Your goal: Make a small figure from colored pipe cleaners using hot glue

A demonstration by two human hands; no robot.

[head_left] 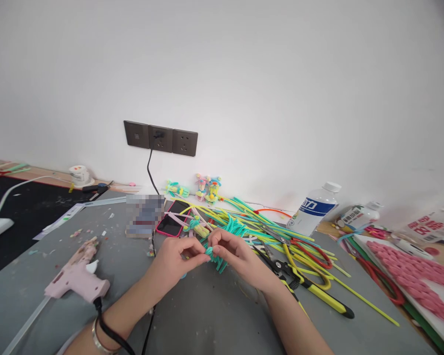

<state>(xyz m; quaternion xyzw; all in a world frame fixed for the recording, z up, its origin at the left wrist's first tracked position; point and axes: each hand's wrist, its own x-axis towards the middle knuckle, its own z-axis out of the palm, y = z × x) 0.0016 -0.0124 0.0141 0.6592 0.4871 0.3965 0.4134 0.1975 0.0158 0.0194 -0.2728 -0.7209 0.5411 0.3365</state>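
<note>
Between the fingertips of my left hand [185, 256] and my right hand [235, 254] is a small turquoise pipe cleaner piece [209, 252], looped or coiled. Both hands pinch it just above the grey table, with thumbs and index fingers almost meeting. Right behind my right hand lies a bunch of turquoise pipe cleaners [234, 227], some of its ends showing below the fingers. A half-made yellow and turquoise pipe cleaner figure [198, 226] rests behind my hands, close to a phone with a pink edge [173, 219].
A pink glue gun [77, 278] with a black cord lies left. Yellow-handled pliers [318, 296], red-handled scissors [314, 251] and long yellow pipe cleaners [362, 296] spread rightward. A bottle [314, 209] stands near the wall, beyond small finished figures [213, 190]. Pink braided material [418, 281] sits far right.
</note>
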